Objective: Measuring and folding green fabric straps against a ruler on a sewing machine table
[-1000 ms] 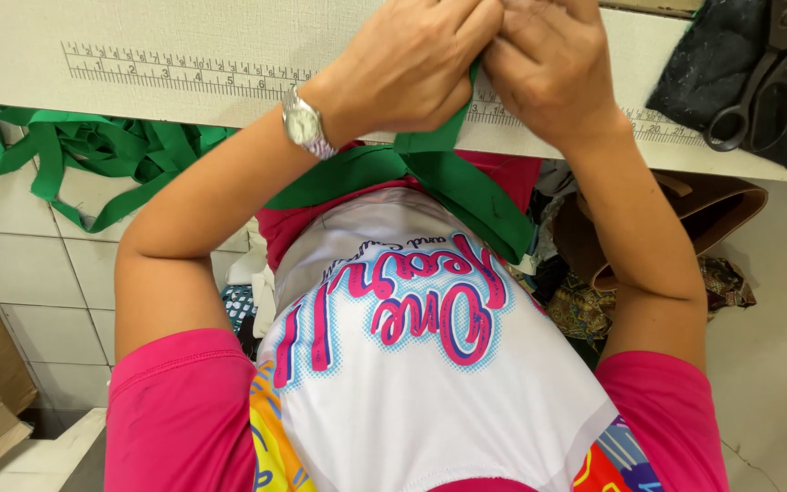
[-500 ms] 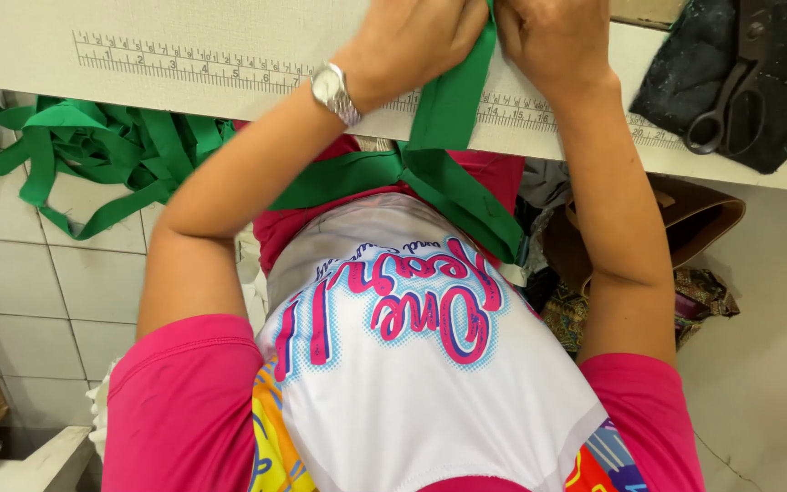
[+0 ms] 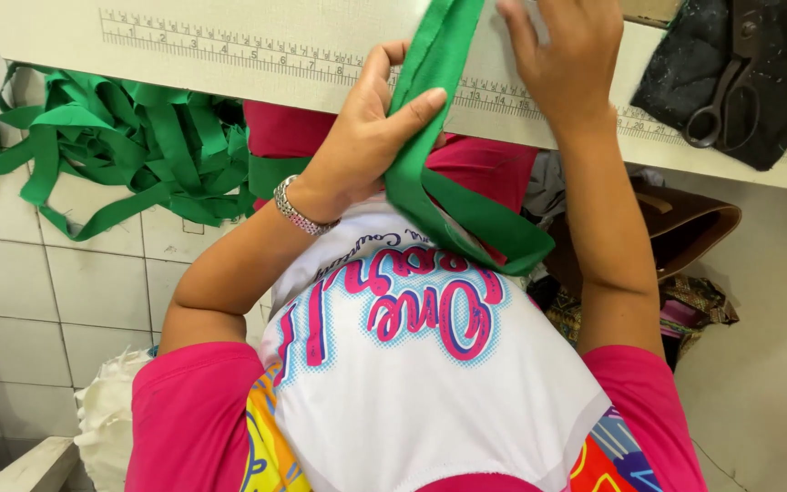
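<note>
— What has your left hand point(image 3: 362, 150) got?
— It's pinching the green fabric strip point(image 3: 430, 118) between thumb and fingers, just at the edge of the white worktable point(image 3: 229, 64) with the printed ruler.
— And your right hand point(image 3: 562, 59)?
— Pressed flat on the table beside the strip's upper end; fingers spread, gripping nothing.
— Anything nearby?
— A heap of green strips point(image 3: 129, 150) to your left, scissors point(image 3: 726, 96) on dark cloth to your right.

A pale worktable point(image 3: 229, 82) with a ruler scale point(image 3: 229, 46) printed along its edge spans the top. On it, at 1 o'clock, black scissors point(image 3: 726, 91) lie on dark cloth point(image 3: 776, 128). At 10 o'clock, green fabric strips point(image 3: 129, 146) spill over the edge.
</note>
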